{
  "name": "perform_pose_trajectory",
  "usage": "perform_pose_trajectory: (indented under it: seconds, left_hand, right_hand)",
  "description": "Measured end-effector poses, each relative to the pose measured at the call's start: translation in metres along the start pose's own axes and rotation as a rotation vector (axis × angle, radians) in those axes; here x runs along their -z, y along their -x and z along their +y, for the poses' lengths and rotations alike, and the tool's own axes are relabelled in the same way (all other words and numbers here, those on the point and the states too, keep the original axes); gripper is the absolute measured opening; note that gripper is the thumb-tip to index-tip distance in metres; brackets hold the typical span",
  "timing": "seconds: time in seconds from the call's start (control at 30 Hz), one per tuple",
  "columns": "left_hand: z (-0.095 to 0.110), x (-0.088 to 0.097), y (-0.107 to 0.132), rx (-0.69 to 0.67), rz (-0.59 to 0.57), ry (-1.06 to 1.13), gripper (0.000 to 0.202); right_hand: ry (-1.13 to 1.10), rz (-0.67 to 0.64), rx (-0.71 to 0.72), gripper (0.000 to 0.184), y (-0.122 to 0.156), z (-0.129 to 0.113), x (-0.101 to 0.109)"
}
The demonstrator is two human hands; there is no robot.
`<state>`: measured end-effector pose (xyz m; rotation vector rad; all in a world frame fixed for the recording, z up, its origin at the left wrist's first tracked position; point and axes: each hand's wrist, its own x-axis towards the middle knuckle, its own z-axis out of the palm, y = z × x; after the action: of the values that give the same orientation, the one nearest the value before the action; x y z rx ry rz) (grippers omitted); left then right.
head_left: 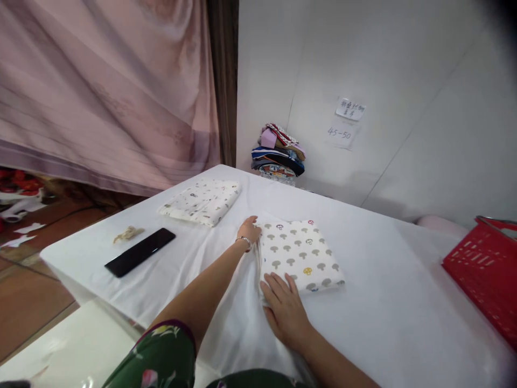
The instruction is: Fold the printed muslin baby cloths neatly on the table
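A folded white cloth printed with grey mushrooms lies flat on the white-covered table. At its far left corner, my left hand is closed on the edge, its fingertips partly hidden; a bracelet circles the wrist. My right hand rests open on the near left corner, fingers stretched out over the fabric. Further left lies a second folded white cloth with small dark prints, apart from both hands.
A black phone and a small beige scrap lie at the table's left. On the right stands a red plastic basket. Stacked fabrics sit beyond the far edge by the wall. A pink curtain hangs at left.
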<state>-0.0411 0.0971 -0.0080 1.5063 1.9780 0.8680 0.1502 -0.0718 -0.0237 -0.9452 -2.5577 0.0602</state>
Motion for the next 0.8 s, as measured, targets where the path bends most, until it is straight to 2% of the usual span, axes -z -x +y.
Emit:
perform_pose_trajectory:
  seconds: [0.07,0.13,0.27,0.37,0.43,0.53,0.67,0.73,0.8]
  left_hand:
    - [0.008,0.0,-0.002,-0.07,-0.06,-0.033,0.049]
    - [0.016,-0.003,-0.004,-0.11,-0.135,-0.075,0.041]
    - [0.027,-0.005,-0.008,-0.095,-0.24,-0.183,0.032]
    - [0.027,0.0,-0.001,-0.08,-0.249,-0.249,0.031]
    - [0.02,0.009,0.015,-0.08,-0.248,-0.281,0.028]
    - [-0.002,0.026,0.053,-0.065,-0.258,-0.298,0.025]
    - [-0.027,0.043,0.097,-0.017,-0.292,-0.202,0.026]
    - [-0.027,0.046,0.106,-0.021,-0.279,-0.199,0.034]
    - [-0.018,0.042,0.106,-0.124,-0.199,-0.251,0.042]
  right_hand:
    - [0.001,0.009,-0.004,0.048,-0.001,0.001,-0.002]
    - [0.014,0.014,-0.017,0.048,-0.003,0.002,-0.006]
    - [0.042,0.018,-0.045,0.047,-0.007,0.004,-0.012]
    - [0.024,0.002,-0.019,0.04,-0.003,0.007,0.0]
    - [-0.014,-0.032,0.039,0.035,0.01,0.012,0.017]
    - [-0.092,-0.108,0.121,0.038,0.043,0.022,0.042]
    - [-0.174,-0.109,0.086,0.047,0.086,0.029,0.055]
    - [-0.214,-0.092,0.038,0.047,0.093,0.028,0.058]
    - [-0.246,-0.074,-0.009,0.044,0.088,0.024,0.062]
